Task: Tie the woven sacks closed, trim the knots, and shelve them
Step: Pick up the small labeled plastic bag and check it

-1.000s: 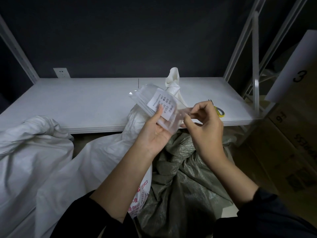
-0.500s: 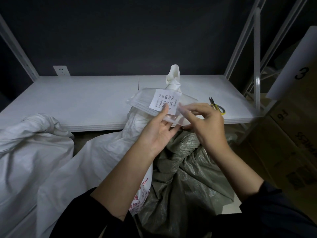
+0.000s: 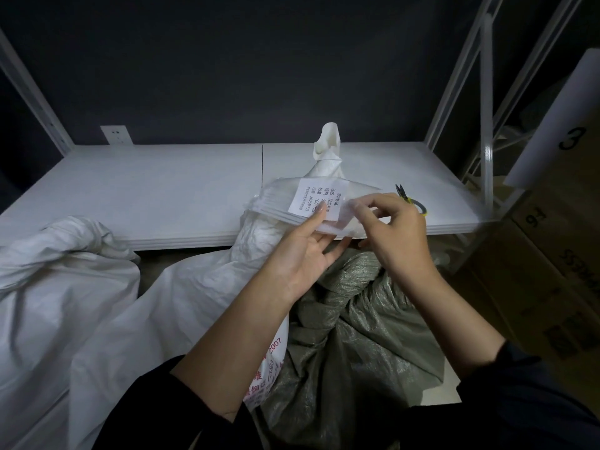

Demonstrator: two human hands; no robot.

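My left hand [image 3: 303, 254] holds a clear plastic packet [image 3: 285, 203] with a white printed label, thumb on top and fingers beneath. My right hand [image 3: 394, 228] pinches the packet's right end. Below both hands lies a grey-green woven sack [image 3: 350, 336], its mouth loose and crumpled. A white woven sack [image 3: 194, 297] with red print leans against the shelf, its twisted neck [image 3: 328, 147] standing up behind the packet. Small yellow-handled snips [image 3: 412, 201] lie on the white shelf [image 3: 162, 190], just behind my right hand.
Another white sack [image 3: 55, 271] slumps at the left below the shelf edge. Cardboard boxes [image 3: 552, 248] stack at the right, beside a white card marked 3 [image 3: 565, 125]. White shelf uprights [image 3: 461, 79] rise at right and left. A wall socket [image 3: 115, 134] sits behind the shelf.
The packet has tipped from tilted to nearly flat and moved lower. My right hand has shifted from its corner onto its right end.
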